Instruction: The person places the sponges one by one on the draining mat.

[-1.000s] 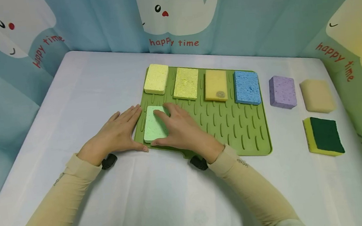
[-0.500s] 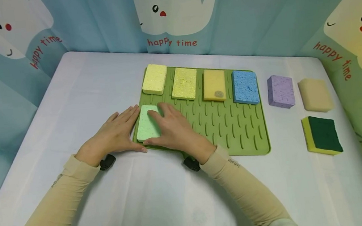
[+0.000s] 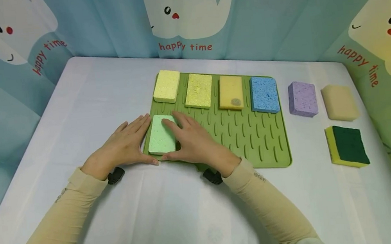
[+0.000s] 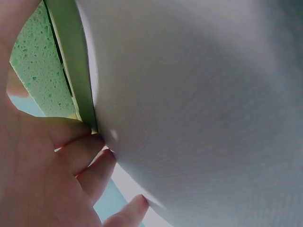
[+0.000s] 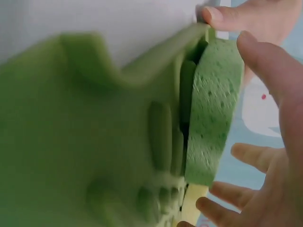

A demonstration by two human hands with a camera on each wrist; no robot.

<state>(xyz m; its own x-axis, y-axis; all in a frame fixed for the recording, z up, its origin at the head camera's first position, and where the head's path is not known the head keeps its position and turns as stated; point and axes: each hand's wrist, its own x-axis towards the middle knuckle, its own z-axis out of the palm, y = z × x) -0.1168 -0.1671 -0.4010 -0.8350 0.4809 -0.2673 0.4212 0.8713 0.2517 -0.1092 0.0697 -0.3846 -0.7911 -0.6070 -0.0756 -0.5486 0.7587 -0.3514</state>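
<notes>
A mint-green sponge (image 3: 160, 139) lies flat at the near left corner of the green ridged mat (image 3: 243, 145). My right hand (image 3: 195, 141) hovers over and beside the sponge's right side. In the right wrist view its fingers are spread, and a gap shows between them and the sponge (image 5: 213, 111); whether the thumb tip touches the corner is hard to tell. My left hand (image 3: 121, 145) rests along the mat's left edge, fingers extended and thumb near the front corner. Fingertips meet the mat's rim (image 4: 78, 71) in the left wrist view.
Along the mat's back row lie a pale yellow sponge (image 3: 167, 86), a speckled yellow sponge (image 3: 198, 90), an orange-yellow sponge (image 3: 230, 91) and a blue sponge (image 3: 264, 94). Right of the mat, a purple sponge (image 3: 302, 98), a beige sponge (image 3: 340, 102) and a green-and-yellow scouring sponge (image 3: 348, 146) lie on the white table (image 3: 176, 214).
My right hand first slid the mint-green sponge a little left toward the mat's edge, then let go and shifted back to the right. The left hand stays in place.
</notes>
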